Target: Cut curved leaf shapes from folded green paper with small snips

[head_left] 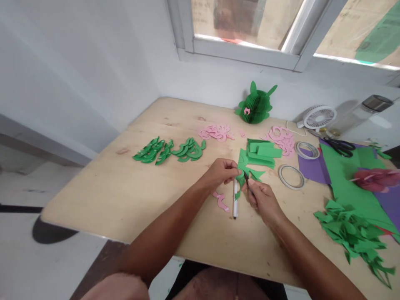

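Note:
Over the middle of the table, my left hand pinches a small curved piece of green paper between thumb and fingertips. My right hand is closed around dark scissors, whose blades meet the edge of that paper; its fingers hide the handles. Below the paper lies a white marker, partly covered by it. A pink wavy paper cutout rests left of the marker. Just beyond my hands are green paper scraps and a stack of folded green paper strips.
Green cutouts and pink cutouts lie in piles. A green paper honeycomb figure stands by the wall. Tape rolls, black scissors, a small fan, a bottle and a green scrap heap occupy the right.

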`<state>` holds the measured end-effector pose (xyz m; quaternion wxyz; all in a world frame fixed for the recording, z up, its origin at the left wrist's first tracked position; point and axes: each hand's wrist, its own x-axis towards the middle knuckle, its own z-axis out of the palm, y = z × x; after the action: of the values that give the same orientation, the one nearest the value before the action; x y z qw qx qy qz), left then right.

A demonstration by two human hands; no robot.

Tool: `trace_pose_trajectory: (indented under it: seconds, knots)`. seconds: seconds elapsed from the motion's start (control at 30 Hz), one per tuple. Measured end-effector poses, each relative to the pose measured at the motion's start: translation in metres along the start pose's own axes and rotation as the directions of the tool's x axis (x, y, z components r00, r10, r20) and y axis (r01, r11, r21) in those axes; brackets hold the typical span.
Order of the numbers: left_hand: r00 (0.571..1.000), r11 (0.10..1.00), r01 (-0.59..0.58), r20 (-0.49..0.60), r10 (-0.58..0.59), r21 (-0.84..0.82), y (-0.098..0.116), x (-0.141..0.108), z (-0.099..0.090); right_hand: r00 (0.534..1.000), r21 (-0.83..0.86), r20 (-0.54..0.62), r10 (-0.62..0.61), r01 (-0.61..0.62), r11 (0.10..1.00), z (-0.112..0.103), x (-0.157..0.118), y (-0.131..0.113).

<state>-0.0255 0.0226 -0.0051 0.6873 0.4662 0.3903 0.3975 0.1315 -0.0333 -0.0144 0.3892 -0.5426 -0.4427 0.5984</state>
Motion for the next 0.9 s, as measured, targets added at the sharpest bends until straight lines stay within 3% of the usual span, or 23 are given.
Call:
trace_pose_trajectory:
  seconds: [0.43, 0.9]
  knots:
    - [0.999, 0.998, 0.038, 0.036, -0.04, 0.049, 0.0033, -0.0012, -0.0034, 1.0, -0.031, 0.003, -0.012, 0.012, 0.999, 0.0013, 0.0002, 0.0]
    - [0.999, 0.997, 0.052, -0.001, -0.052, 0.053, 0.0007, -0.0001, -0.0003, 1.0, 0.01, -0.019, -0.014, 0.014, 1.0, 0.0016, 0.0013, 0.0012]
